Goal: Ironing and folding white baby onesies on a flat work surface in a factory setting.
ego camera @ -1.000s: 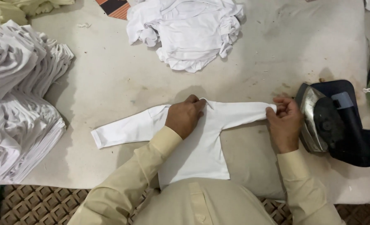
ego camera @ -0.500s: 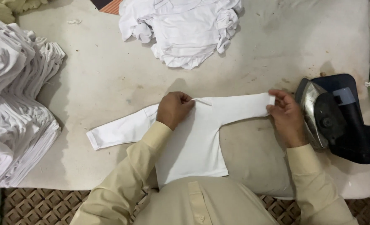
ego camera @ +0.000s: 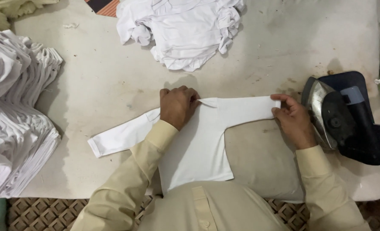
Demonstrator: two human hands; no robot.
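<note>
Head view: small white shirt (ego camera: 202,145) flat on padded table (ego camera: 91,81), hem hidden by person's torso. Left hand (ego camera: 178,105) presses its collar, fingers curled; right hand (ego camera: 293,117) pinches the sleeve cuff. Iron (ego camera: 348,117) beside, cut off at right.

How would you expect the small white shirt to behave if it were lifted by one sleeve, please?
The shirt is probably floppy: it lies flat as thin cloth, so the body would hang. It looks light, since the right hand pinches its sleeve end with just fingertips. It likely won't slide freely on the cloth-covered table.
</note>
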